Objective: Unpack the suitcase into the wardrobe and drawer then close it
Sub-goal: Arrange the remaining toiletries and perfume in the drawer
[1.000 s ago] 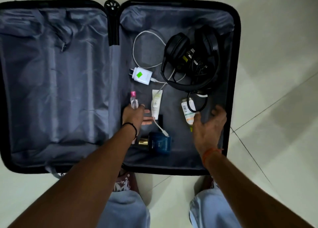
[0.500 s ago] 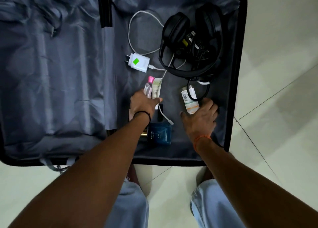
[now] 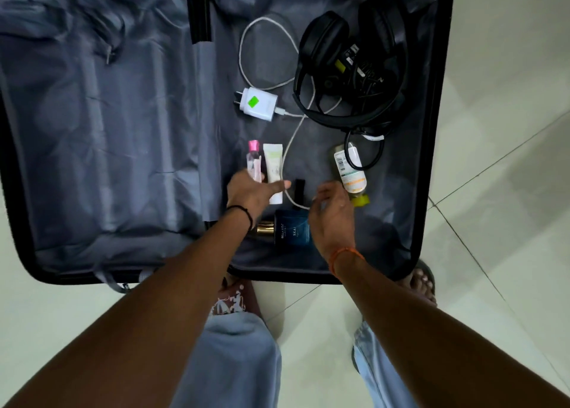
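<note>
The black suitcase lies open on the floor, and its left half holds only grey lining. My left hand grips the base of a pink-capped bottle, its thumb stretched across a white tube beside it. My right hand hovers with loosely curled fingers over a blue perfume bottle, holding nothing. A small black item lies between my hands. A yellow-capped bottle lies just right of my right hand.
Farther back in the right half lie a white charger with its cable and black headphones. Pale floor tiles surround the case. My knees and a sandalled foot are at its near edge.
My left hand carried the pink-capped bottle right, up against the white tube. My right hand moved left, away from the yellow-capped bottle, to above the perfume bottle. The camera came closer.
</note>
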